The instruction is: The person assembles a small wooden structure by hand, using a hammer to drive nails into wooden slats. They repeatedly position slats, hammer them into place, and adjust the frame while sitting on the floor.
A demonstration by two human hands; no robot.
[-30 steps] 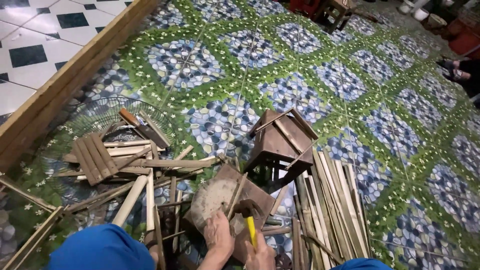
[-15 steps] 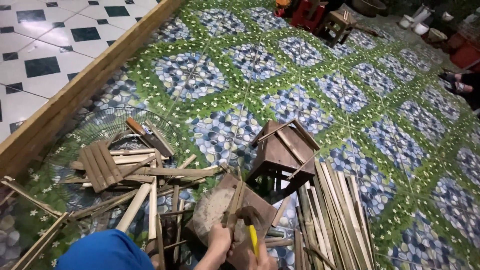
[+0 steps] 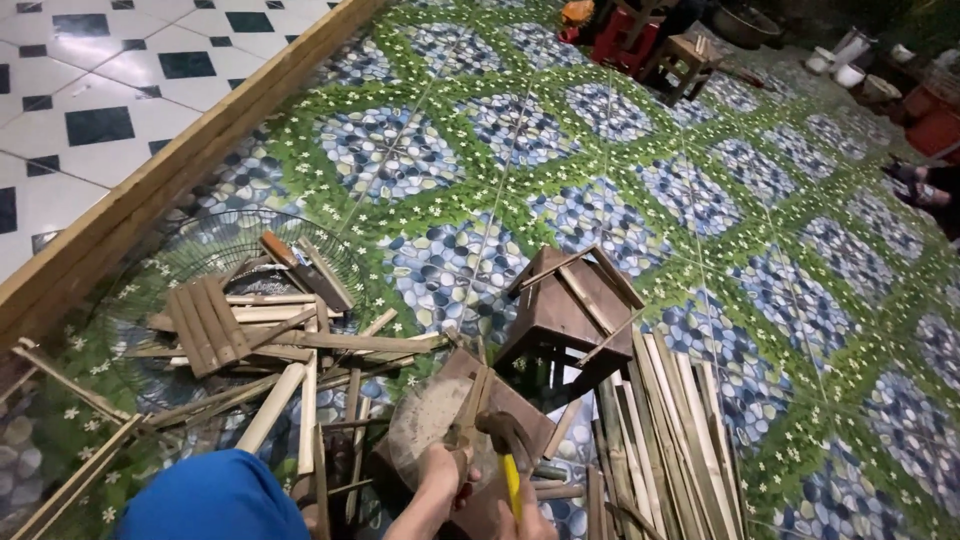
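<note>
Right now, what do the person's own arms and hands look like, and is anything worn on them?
Both are bare: no gloves, and no sleeve, watch or ring shows on the little that is in view. The left hand and its forearm rise from the bottom edge, next to a bright blue piece of clothing at the lower left. Only the top of the right hand shows, cut off by the bottom edge.

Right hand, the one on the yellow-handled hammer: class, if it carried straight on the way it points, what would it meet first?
The right hand points up the frame along the hammer. First in line is probably the small brown wooden stool beyond the wooden block; depth is unclear.
</note>
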